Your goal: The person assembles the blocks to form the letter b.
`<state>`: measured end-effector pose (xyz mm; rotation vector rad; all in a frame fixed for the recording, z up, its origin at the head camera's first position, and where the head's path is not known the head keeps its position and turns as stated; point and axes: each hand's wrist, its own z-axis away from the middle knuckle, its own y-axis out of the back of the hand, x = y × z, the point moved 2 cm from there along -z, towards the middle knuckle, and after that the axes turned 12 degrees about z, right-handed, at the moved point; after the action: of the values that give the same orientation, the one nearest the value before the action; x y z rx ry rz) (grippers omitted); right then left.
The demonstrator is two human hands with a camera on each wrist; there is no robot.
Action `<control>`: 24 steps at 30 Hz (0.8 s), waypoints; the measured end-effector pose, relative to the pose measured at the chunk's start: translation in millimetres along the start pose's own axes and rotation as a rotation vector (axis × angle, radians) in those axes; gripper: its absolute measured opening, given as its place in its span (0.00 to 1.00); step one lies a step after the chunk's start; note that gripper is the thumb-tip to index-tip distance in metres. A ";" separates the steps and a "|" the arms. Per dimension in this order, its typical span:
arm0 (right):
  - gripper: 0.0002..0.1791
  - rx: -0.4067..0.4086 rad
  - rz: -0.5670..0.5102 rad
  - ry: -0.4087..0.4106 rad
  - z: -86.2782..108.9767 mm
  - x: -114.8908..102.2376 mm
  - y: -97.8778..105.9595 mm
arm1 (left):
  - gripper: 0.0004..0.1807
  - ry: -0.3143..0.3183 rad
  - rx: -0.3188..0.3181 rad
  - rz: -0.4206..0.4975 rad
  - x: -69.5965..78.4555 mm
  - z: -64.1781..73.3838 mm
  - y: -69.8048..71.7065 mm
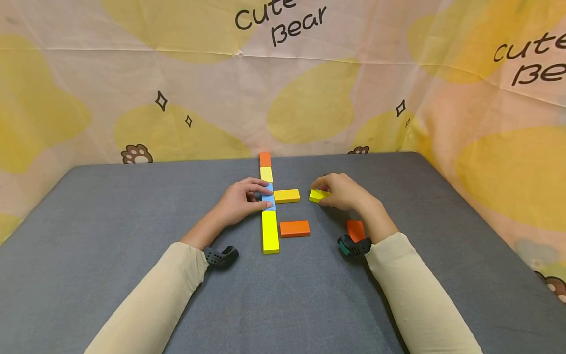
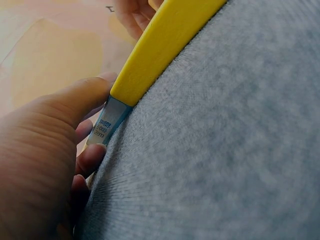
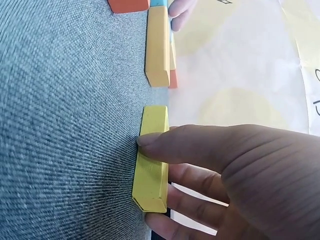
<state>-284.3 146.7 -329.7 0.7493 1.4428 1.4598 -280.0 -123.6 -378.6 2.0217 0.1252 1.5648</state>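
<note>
A line of blocks runs away from me: a long yellow block (image 1: 270, 232) nearest, then blue (image 1: 268, 206), pale yellow (image 1: 266, 174) and orange (image 1: 265, 159). My left hand (image 1: 240, 199) rests on the blue part from the left, thumb near the long yellow block's end, fingers further along. An orange-yellow block (image 1: 287, 196) projects right from the blue part. To its right, apart from it, my right hand (image 1: 344, 191) pinches a yellow block (image 3: 152, 172), thumb on one side, fingers on the other. That block lies at or very near the tabletop.
An orange block (image 1: 294, 229) lies right of the long yellow block, with a narrow gap between. Another orange block (image 1: 355, 230) is partly hidden by the right wrist strap (image 1: 353, 247). The grey table (image 1: 132, 221) meets a patterned cloth (image 1: 199, 88) behind.
</note>
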 end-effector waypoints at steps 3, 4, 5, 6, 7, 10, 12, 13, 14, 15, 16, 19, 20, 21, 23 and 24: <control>0.24 0.002 -0.003 -0.002 0.2 -0.5 0.1 | 0.17 0.001 -0.001 -0.001 -0.7 -0.8 -0.1; 0.24 0.004 -0.002 0.001 0.5 -0.7 0.2 | 0.17 0.002 -0.001 0.000 -1.0 -1.1 -0.2; 0.24 0.003 -0.004 -0.001 0.7 -1.1 0.3 | 0.17 0.001 0.000 -0.001 -1.0 -1.2 -0.2; 0.24 0.004 -0.004 0.000 1.0 -1.3 0.4 | 0.17 0.001 0.000 -0.002 -0.9 -1.1 -0.2; 0.24 0.004 -0.003 0.001 1.3 -1.4 0.5 | 0.17 0.000 0.000 -0.002 -0.8 -0.9 -0.2; 0.24 0.002 -0.001 0.000 1.5 -1.1 0.7 | 0.18 -0.004 0.001 -0.005 -0.1 0.0 -0.1; 0.24 -0.001 0.001 -0.001 1.2 -0.7 0.6 | 0.18 -0.003 0.001 -0.005 -0.1 0.1 -0.1; 0.24 -0.002 0.003 -0.001 1.1 -0.5 0.5 | 0.17 -0.002 0.001 -0.005 -0.2 -0.2 -0.2; 0.24 -0.002 0.004 0.001 0.9 -0.4 0.5 | 0.17 -0.002 0.001 -0.005 -0.4 -0.4 -0.2; 0.24 -0.002 0.006 0.004 0.7 -0.3 0.5 | 0.17 -0.001 0.000 -0.006 -0.6 -0.7 -0.3; 0.24 -0.002 0.008 0.006 0.8 -0.3 0.7 | 0.17 0.000 0.000 -0.006 -0.8 -1.0 -0.4; 0.24 -0.005 0.002 0.010 0.9 -0.1 1.5 | 0.17 0.001 0.000 -0.006 -0.3 -0.7 -0.4; 0.25 -0.006 -0.003 0.010 0.9 0.3 2.0 | 0.18 0.001 -0.001 -0.006 -0.1 -0.4 -0.3; 0.26 -0.006 -0.009 0.008 1.1 0.9 2.6 | 0.18 0.001 -0.001 -0.005 0.2 -0.1 -0.3; 0.27 -0.007 -0.024 0.006 1.8 2.4 4.4 | 0.18 0.002 -0.001 -0.002 0.5 0.5 -0.2; 0.28 -0.008 -0.035 0.000 2.5 3.2 5.7 | 0.18 0.003 -0.002 0.000 0.4 0.4 -0.2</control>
<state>-284.4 151.3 -324.4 0.7159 1.4429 1.4383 -279.5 -123.4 -378.4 2.0185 0.1247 1.5671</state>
